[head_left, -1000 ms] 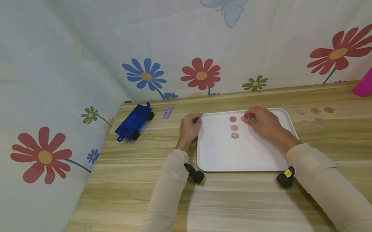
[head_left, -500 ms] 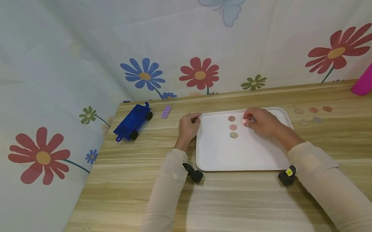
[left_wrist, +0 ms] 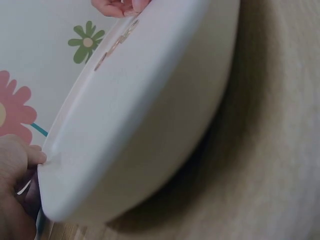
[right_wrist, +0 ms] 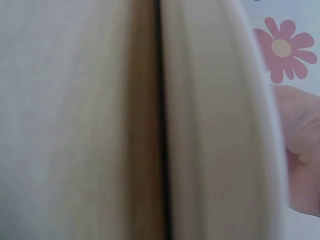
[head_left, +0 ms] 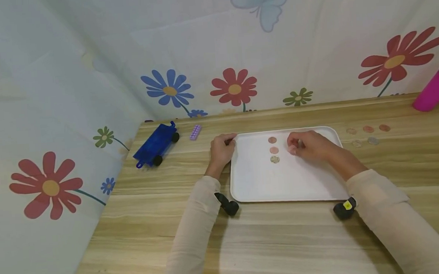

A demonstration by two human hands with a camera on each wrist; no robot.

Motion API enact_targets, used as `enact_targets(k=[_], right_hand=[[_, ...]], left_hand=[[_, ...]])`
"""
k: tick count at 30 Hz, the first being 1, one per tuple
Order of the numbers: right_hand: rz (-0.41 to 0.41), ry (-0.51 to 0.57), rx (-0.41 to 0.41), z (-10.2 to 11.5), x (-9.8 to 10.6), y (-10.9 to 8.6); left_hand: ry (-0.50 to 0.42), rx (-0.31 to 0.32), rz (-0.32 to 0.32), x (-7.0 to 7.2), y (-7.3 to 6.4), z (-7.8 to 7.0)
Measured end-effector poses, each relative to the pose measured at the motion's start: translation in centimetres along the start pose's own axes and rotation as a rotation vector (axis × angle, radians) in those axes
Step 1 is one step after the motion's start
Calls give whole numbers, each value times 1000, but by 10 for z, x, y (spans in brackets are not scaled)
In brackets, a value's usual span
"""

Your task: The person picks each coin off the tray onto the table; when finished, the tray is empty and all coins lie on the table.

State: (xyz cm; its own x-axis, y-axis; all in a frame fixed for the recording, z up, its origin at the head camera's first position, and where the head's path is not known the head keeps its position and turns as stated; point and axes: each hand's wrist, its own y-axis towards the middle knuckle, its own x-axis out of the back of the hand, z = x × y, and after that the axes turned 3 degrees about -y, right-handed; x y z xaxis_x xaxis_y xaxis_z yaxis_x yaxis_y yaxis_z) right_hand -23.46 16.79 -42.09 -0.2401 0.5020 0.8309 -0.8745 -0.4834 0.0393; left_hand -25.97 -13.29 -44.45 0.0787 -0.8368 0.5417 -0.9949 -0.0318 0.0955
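Note:
In the head view my left hand (head_left: 221,151) grips the far left corner of a white tray (head_left: 259,184); the left wrist view has the thumb (left_wrist: 37,156) over the rim. My right hand (head_left: 311,144) is over the tray's far half, thumb and fingertips pinched together on a copper-coloured coin, now mostly hidden by the fingers. Left of it, three coins lie in a column on the tray: a darker copper coin (head_left: 272,140) at the back, a lighter copper coin (head_left: 274,150), then a yellowish coin (head_left: 275,159) nearest me.
Several more coins, among them a copper coin (head_left: 384,127) and a silver coin (head_left: 373,140), lie on the wooden table right of the tray. A blue toy wagon (head_left: 155,144) and a purple toy brick (head_left: 195,132) are at left. At far right stands a pink bottle (head_left: 434,90).
My right hand has shifted slightly toward me over the tray; the copper coin showing at its fingertips half a second ago is now mostly covered. The left hand keeps its hold on the tray corner.

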Motion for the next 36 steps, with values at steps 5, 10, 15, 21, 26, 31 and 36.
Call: enact_targets(k=[5,10,15,21,26,31,36], right_hand=[[33,-14,11,-4,1,-5],[34,-4,12,-9,3,-10],[13,19,-19,-15,10,-19],[-62,-16,-86,-32,20,-33],[-195,-32,-159,-51,31,-50],[-265,-34,-219,-69,44,-69],[-311,-48,-214,-87,55,-86]], left_hand=[[2,0,-2,0,0,0],[2,-3,-4,-1,0,0],[-2,-15,-8,-2,1,0],[17,-11,-18,-2,2,1],[8,-9,-10,-2,2,1],[2,-9,-6,-2,2,2],[11,-18,-15,-1,1,2]])
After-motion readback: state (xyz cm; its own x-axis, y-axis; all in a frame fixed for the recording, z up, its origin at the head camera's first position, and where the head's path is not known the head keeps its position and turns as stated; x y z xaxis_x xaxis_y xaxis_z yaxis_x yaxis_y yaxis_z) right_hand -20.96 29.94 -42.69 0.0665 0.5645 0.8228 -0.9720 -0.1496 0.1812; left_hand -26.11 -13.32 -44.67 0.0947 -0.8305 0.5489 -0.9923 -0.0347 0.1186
